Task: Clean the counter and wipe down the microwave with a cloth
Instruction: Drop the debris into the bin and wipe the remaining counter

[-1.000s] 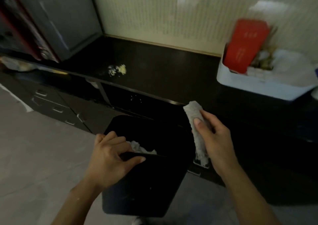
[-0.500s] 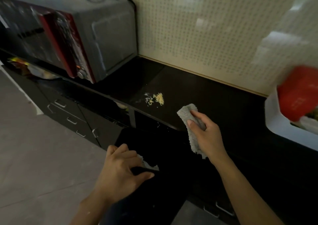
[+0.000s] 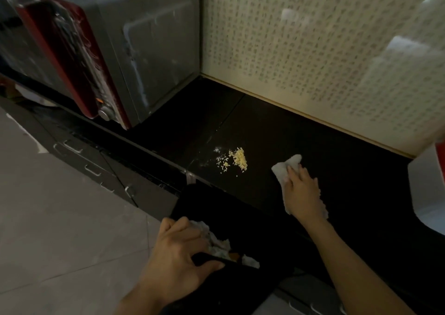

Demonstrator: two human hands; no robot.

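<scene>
A black counter [image 3: 277,131] runs along a patterned wall. A small pile of yellowish crumbs [image 3: 237,161] with white specks lies near its front edge. My right hand [image 3: 302,191] presses a grey cloth [image 3: 285,166] flat on the counter, a little right of the crumbs. My left hand [image 3: 178,254] grips the rim of a black bin [image 3: 252,230] held below the counter edge; crumpled white paper shows inside it. A grey microwave [image 3: 134,49] with a red front stands at the left on the counter.
A white tub [image 3: 423,194] with something red in it sits at the right edge of the counter. Dark drawers with metal handles [image 3: 92,170] run under the counter. Grey floor tiles [image 3: 60,230] fill the lower left.
My right hand has moved forward from over the bin and laid the cloth on the counter near the crumbs. My view has shifted up and left toward the microwave. The left hand still holds the bin.
</scene>
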